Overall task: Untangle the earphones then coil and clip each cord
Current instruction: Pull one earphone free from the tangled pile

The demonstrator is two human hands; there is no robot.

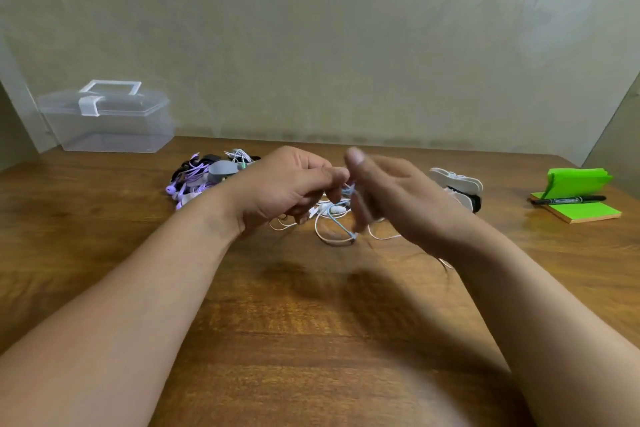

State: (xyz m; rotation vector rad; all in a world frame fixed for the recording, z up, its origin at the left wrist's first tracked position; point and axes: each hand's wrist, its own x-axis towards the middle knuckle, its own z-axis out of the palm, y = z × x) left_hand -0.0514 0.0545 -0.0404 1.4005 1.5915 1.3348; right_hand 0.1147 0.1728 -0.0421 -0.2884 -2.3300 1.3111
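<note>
hands are meeting above the middle of the table (311, 322). my left hand (287, 184) is pinching the blue cord (337, 224) between thumb and curled fingers. it is lifting the cord off the wood so the loop is hanging clear of the white cords (329, 242) lying just beneath. my right hand (398, 198) is blurring beside it, fingers looking fairly straight; whether it is gripping anything i cannot tell. judging this as the untangling step, blue being teased out of white. purple tangle (194, 180) is waiting far left, beyond my left wrist. clips (457, 180) are sitting at right, close by for when a coil is made. clear box (107, 121) is standing far left. green notepad (581, 208) and marker (568, 200) are lying far right, out of the work.
</note>
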